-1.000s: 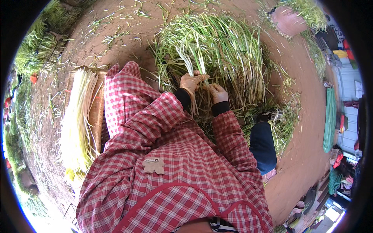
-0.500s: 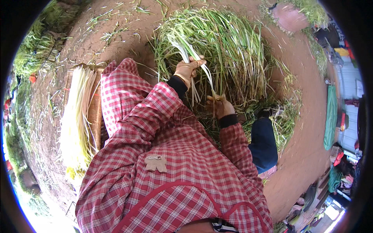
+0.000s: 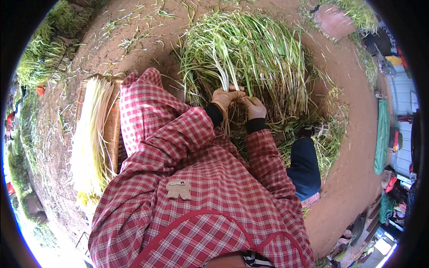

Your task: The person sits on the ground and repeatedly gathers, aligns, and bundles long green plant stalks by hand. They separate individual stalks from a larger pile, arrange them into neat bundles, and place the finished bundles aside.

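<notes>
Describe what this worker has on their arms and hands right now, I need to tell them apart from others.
Both arms wear loose red-and-white checked sleeves with dark ribbed cuffs at the wrists. The left hand and right hand are covered by tan, dirt-stained gloves. The same checked fabric covers the body, with red piping and a small beige patch on the front.

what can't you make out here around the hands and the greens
- Head view: whether the left hand and right hand clamp the same stalk; their fingers overlap.
- Stalk bases in the green pile: hidden behind both hands.
- Pale bundle: its near end is covered by the checked sleeve.
</notes>
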Motion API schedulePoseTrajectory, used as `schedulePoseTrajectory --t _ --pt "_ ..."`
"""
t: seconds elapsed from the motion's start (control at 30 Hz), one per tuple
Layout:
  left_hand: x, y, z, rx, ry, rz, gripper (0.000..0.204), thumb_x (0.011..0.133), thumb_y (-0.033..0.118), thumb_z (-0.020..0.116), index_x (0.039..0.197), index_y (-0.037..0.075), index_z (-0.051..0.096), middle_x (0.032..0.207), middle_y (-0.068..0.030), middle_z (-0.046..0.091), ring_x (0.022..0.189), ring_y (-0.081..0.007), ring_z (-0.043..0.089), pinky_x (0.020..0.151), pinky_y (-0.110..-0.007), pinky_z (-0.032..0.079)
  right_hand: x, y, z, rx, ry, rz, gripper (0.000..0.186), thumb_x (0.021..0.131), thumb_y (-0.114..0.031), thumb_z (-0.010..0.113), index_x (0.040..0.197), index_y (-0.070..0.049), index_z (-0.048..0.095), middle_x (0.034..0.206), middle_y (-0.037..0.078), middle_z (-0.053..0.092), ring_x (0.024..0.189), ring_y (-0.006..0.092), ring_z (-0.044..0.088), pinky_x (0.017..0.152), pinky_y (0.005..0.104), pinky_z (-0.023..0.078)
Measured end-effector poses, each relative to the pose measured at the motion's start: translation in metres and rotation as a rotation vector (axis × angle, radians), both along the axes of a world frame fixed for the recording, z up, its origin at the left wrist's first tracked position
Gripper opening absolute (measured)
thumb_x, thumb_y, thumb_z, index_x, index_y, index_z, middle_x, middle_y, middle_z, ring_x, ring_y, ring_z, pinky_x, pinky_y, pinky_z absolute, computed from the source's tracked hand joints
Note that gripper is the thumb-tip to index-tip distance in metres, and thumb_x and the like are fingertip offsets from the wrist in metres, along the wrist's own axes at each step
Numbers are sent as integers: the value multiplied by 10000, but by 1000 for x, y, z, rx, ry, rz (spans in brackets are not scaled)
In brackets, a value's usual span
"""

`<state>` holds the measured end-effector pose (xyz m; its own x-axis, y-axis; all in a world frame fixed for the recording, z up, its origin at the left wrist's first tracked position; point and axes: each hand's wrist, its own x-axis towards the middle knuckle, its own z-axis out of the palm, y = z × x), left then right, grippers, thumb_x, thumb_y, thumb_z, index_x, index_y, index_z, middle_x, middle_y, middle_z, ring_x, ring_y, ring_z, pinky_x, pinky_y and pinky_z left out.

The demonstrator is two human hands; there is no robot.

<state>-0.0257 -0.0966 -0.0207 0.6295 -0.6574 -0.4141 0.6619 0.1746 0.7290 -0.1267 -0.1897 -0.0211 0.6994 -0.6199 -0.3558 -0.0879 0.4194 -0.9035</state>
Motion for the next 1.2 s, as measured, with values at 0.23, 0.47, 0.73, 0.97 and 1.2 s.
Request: schedulePoseTrajectory --t 0.23,0.47,0.73,0.97,1.2 --pt "6 2 5 119 37 54 129 824 60 697 920 -25 684 856 -103 697 582 -94 589 473 -226 442 3 -2 -7 63 53 -222 146 878 -69 633 961 51 623 826 62 659 635 113 588 552 225 470" --pt "5 1 -1 142 33 18 97 796 75 732 800 35 644 826 -64 693 508 -72 522 430 -219 378 2 -6 -15 -192 12 -83 131 879 -81 641 932 38 627 790 38 645 588 72 533 539 198 421" --pt "28 6 26 200 -65 112 103 748 50 761 820 39 687 813 -25 698 484 -42 484 417 -202 323 -16 -13 -3 -122 -149 -75 166 919 -147 593 931 12 638 790 98 680 584 144 577 548 268 465" --pt "85 22 70 60 -206 353 81 854 64 652 827 97 584 831 -71 702 467 -37 419 403 -189 286 -137 -66 -23 -1298 1084 918 232 919 -305 499 979 -152 664 854 154 684 815 293 673 673 428 527" --pt "42 12 66 114 -131 66 141 870 88 629 1001 39 651 943 -59 701 496 -35 459 393 -175 287 -119 -70 26 -921 697 544 636 793 -286 692 1327 -42 448 1331 130 513 1187 243 530 988 309 415"
